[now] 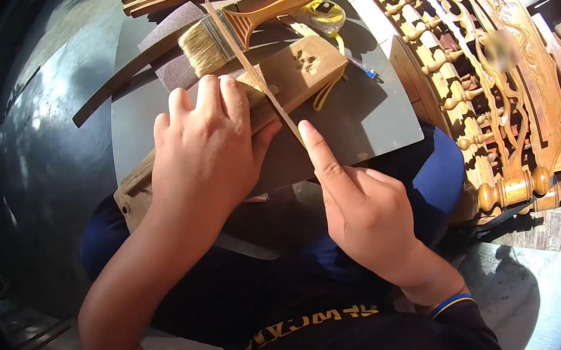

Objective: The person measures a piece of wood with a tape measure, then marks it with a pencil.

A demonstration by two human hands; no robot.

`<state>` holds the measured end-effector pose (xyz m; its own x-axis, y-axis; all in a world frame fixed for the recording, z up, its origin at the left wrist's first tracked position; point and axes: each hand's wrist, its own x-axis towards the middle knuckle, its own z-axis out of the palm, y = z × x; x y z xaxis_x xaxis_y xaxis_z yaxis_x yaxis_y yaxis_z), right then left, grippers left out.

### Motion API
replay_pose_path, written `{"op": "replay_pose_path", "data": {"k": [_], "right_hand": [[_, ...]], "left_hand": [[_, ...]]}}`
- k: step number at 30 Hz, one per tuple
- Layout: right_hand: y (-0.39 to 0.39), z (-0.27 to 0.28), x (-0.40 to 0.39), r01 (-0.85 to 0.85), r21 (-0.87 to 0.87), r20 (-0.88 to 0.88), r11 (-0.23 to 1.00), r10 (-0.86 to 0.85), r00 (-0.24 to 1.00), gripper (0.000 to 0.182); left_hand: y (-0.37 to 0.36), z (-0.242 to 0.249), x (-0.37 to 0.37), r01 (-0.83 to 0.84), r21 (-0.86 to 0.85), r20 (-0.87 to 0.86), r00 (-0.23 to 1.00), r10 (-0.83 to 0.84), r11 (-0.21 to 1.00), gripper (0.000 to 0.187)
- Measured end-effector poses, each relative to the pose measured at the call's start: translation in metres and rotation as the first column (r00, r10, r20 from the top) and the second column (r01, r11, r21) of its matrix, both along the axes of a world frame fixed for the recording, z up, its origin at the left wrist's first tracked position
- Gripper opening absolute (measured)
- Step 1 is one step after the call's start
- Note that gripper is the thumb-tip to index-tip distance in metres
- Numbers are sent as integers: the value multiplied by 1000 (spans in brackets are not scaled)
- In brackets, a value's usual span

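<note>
A thick wooden block [296,69] lies slanted across a grey board [385,118], with gouged holes near its far right end. My left hand [204,139] presses down over the block's middle, fingers curled round its far side and thumb toward the tool. My right hand [368,213] is closed on the near end of a long, thin, straight tool [251,71], its index finger stretched along it. This tool looks like a saw or file blade seen edge-on and crosses over the block just right of my left hand. Its handle is hidden in my palm.
Beyond the block lie a paintbrush [210,45] with an orange handle, purplish sandpaper [173,25], curved wood strips [124,75], a yellow round item [325,12] and a blue-tipped pen [366,68]. Carved, turned wooden furniture [447,59] stands close on the right.
</note>
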<state>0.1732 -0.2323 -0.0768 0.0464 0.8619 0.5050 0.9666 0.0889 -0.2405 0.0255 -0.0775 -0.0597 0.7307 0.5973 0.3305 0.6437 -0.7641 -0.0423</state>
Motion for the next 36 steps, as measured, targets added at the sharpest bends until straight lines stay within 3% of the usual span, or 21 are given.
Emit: {"op": "replay_pose_path", "data": {"k": [4,8,11,14,18,21,26,28,29,32,33,36], "right_hand": [[6,20,-11,55,-139,33,989,-51,998,78],[11,26,-12,60,-175,51,983,-52,997,79],[1,9,1,-15,-66,-22,998,13,1000,75],[-7,6,-9,36,-43,-20,998,-36,999,74],[4,18,-16,101,-142,16,985,-100,995,75],[30,6,-10,80,-69,54,994,-76,996,77],[-18,8,-16,63,-54,33,997,-61,998,62],[-55,16,-19,82,-209,-34,974,-91,995,47],[-60,14,-17,86,-186,-66,979,-100,993,46],[-26,12,-12,56,-87,-25,995,-58,998,48],[-10,12,-11,60,-111,10,992,-59,998,68],[17,10,-8,46,-76,71,996,-41,997,71]], "left_hand": [[3,-5,1,13,96,71,997,-20,995,58],[7,-5,0,11,81,76,997,-17,997,57],[4,-4,0,19,67,66,998,-23,998,55],[0,-6,1,26,64,73,997,-30,998,53],[2,-9,2,10,89,104,994,-20,996,51],[0,-9,2,12,69,102,995,-19,998,52],[0,-11,2,-5,68,111,994,-3,998,52],[0,-10,2,-9,51,88,996,5,999,52],[0,-11,1,-3,69,96,995,-3,998,51],[-1,-6,2,-3,4,59,998,2,1000,59],[0,-4,3,-7,-4,59,998,7,1000,59],[2,-3,3,-30,-17,58,998,31,999,59]]}}
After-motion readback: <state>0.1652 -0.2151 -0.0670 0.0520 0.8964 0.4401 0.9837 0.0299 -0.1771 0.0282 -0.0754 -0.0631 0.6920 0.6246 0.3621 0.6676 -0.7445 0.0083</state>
